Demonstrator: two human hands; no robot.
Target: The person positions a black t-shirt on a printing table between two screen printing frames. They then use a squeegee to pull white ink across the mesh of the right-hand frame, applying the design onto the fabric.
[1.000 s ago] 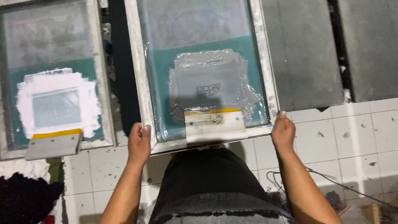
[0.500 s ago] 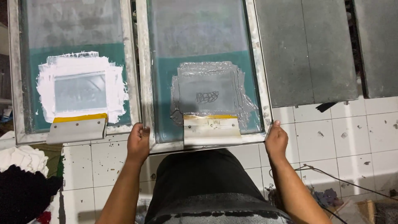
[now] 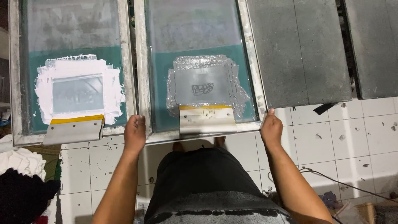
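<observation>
Two flat grey boards [image 3: 298, 49] lie at right over the speckled white tile floor [image 3: 331, 137]. The middle screen [image 3: 141, 83], a metal-framed rectangle of teal mesh, holds a taped clear patch and a yellow-edged squeegee [image 3: 206, 118]. The left hand [image 3: 134, 132] and right hand [image 3: 271, 128] clamp its near corners, fingers curled together. A second screen [image 3: 16, 83], smeared white, lies left.

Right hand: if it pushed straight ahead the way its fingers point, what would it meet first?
The right hand already grips the middle screen frame at its corner, so it meets that frame rail at once; the grey platen lies just beside.
</observation>
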